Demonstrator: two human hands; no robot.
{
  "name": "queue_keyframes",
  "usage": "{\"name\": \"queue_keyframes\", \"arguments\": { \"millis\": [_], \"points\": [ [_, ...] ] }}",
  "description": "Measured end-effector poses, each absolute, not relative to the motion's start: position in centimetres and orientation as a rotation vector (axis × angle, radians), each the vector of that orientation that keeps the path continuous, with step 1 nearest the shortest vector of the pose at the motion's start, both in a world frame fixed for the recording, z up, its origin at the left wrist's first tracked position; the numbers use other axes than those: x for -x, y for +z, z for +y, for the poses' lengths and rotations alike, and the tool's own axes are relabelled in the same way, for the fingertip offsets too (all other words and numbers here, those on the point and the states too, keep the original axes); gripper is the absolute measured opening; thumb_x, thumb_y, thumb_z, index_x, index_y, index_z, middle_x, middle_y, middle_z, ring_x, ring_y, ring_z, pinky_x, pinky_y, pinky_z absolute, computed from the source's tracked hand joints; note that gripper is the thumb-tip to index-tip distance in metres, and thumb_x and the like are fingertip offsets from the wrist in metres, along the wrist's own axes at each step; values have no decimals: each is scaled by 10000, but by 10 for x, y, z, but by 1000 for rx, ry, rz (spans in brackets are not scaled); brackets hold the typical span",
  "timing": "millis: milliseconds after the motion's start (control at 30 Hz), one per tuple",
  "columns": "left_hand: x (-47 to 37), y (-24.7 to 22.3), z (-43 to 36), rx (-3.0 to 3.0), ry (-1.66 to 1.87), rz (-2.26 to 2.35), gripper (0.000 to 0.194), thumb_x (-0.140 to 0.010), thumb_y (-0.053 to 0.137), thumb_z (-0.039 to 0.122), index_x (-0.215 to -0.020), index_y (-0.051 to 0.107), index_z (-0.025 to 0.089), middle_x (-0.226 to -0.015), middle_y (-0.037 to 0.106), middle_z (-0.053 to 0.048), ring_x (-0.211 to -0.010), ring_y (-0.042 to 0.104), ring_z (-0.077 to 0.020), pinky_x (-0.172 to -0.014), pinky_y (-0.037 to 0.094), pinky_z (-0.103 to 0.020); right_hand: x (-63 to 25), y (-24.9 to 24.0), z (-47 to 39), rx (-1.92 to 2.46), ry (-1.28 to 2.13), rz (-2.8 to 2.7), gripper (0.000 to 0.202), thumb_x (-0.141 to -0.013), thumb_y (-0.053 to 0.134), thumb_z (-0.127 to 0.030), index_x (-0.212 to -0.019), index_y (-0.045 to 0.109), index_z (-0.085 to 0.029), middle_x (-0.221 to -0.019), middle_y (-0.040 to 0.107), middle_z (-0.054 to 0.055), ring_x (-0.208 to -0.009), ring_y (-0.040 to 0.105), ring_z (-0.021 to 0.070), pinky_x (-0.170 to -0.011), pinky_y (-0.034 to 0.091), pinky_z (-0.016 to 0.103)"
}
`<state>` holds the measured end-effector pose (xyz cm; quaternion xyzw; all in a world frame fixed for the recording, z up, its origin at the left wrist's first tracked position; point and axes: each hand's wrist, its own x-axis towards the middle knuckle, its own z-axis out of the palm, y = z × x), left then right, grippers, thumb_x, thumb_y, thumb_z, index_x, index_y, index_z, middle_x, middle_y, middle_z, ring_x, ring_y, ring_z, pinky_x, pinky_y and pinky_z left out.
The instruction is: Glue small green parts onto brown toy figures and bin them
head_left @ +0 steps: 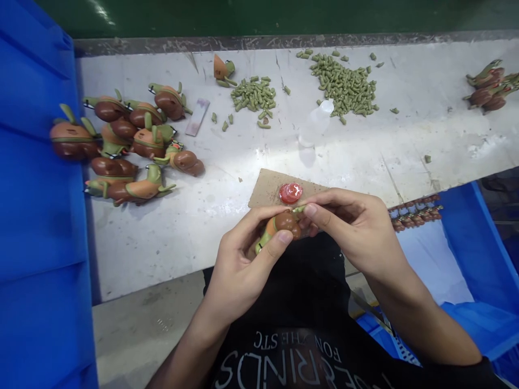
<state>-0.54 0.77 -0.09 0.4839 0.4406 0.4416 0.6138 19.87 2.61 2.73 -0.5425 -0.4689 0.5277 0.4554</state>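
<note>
Near the table's front edge, my left hand (248, 258) is closed around a brown, orange and green figure (287, 222), its brown end pointing right. My right hand (357, 229) pinches a small green piece (299, 209) against the brown end of that figure. Just beyond both hands lies a glossy red blob (291, 192) on a piece of brown cardboard (263, 186). Loose green pieces form a smaller pile (253, 95) and a larger pile (344, 85) farther back on the table.
Several similar figures (149, 143) lie at the left beside a blue bin wall (38, 216). A translucent bottle (316, 124) stands mid-table. More figures (490, 89) lie far right. At the lower right, a blue crate (474, 248) holds rows of figures (416, 212).
</note>
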Motion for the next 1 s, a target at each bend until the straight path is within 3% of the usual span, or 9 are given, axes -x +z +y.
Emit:
{"name": "queue_keyframes", "arguments": {
  "millis": [100,233,400,767,1000],
  "points": [
    [5,-3,7,-1107,1015,1034,177,-1121,826,367,-1293,843,328,-1242,839,-8,-1197,795,-199,-1077,636,-281,-199,28,26,1329,1294,-1152,23,-971,920,-224,-956,922,-240,-842,886,11,-714,844,173,-678,740,274],
    [4,-7,5,-985,1083,1025,195,-1145,788,415,-1319,800,326,-1208,825,-20,-1068,807,-180,-953,674,-269,-200,30,23,1350,1248,-1174,47,-969,918,-202,-939,906,-236,-837,893,16,-699,846,178,-690,748,281],
    [3,-9,5,-952,1113,1001,205,-1141,795,420,-1314,781,311,-1234,829,-32,-1012,815,-165,-885,689,-244,-199,30,18,1367,1245,-1183,59,-977,946,-282,-962,909,-239,-875,901,26,-729,864,194,-724,765,304],
    [4,-10,3,-996,1108,1016,197,-1134,809,401,-1319,800,332,-1249,826,-22,-1087,815,-174,-922,697,-234,-199,28,14,1318,1360,-1146,220,-928,1018,-421,-1063,942,-264,-997,918,43,-857,894,232,-886,791,391],
    [5,-12,2,-1006,1088,1011,199,-1141,797,408,-1336,793,367,-1261,816,-4,-1132,803,-176,-962,696,-245,-198,28,14,1314,1341,-1174,174,-963,988,-406,-1029,927,-258,-989,921,37,-914,911,243,-885,792,378]
  ]
}}
